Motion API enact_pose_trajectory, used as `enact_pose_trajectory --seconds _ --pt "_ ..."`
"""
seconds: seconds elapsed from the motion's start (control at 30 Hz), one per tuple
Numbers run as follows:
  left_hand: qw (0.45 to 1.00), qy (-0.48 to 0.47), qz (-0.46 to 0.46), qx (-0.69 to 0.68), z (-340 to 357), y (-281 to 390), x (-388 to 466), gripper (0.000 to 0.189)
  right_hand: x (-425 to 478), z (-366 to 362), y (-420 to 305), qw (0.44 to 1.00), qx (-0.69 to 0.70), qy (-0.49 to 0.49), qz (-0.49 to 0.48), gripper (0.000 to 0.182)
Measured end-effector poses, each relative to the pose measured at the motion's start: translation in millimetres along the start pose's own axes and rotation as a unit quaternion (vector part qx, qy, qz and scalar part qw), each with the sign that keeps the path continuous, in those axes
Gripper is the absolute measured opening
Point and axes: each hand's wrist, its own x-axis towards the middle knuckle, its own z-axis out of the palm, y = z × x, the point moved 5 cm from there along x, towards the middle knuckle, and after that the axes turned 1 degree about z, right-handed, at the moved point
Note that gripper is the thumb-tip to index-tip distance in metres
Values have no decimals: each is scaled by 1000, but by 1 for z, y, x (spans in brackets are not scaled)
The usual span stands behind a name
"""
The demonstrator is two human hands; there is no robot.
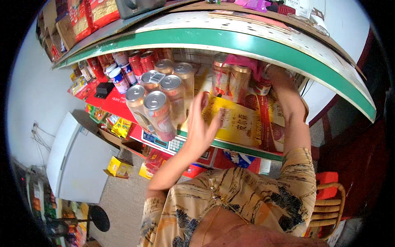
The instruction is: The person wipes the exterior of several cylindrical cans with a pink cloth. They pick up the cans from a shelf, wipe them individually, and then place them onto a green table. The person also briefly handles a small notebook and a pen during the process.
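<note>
My left hand (200,120) is empty, its fingers apart, in front of the shelf. Just left of it stands a group of several gold drink cans (155,114) with silver lids, seemingly wrapped in clear film. Under the green-edged upper shelf (216,38), my right hand (275,75) reaches in beside a dark red can (263,86). The shelf edge and blur hide its fingertips, so I cannot tell whether it grips the can. Two more gold cans (239,80) stand to its left, with a pink plastic bag (243,61) over them. Flattened yellow printed cardboard (237,120) lines the lower shelf.
Red cans (146,61) and blue-white cans (118,79) stand at the back left, near a black box (104,89). Below the shelf front sits a digital scale (165,143). A white chest freezer (86,163) stands left; a bamboo chair (328,213) is at right.
</note>
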Motion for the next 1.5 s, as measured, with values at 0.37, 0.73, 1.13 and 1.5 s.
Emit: enact_pose_trajectory --seconds 0.37,0.73,1.13,1.5 --pt "979 -66 -141 -129 124 -108 106 67 28 2 36 998 38 -24 39 34" --pt "988 -27 -147 -28 46 -30 29 66 63 45 -19 973 125 -194 -29 40" --pt "993 -44 -89 -58 14 -22 -22 86 39 33 -92 966 105 -219 -91 39" --pt "979 -93 -74 -164 20 -41 -29 89 -44 41 -54 891 365 211 168 27"
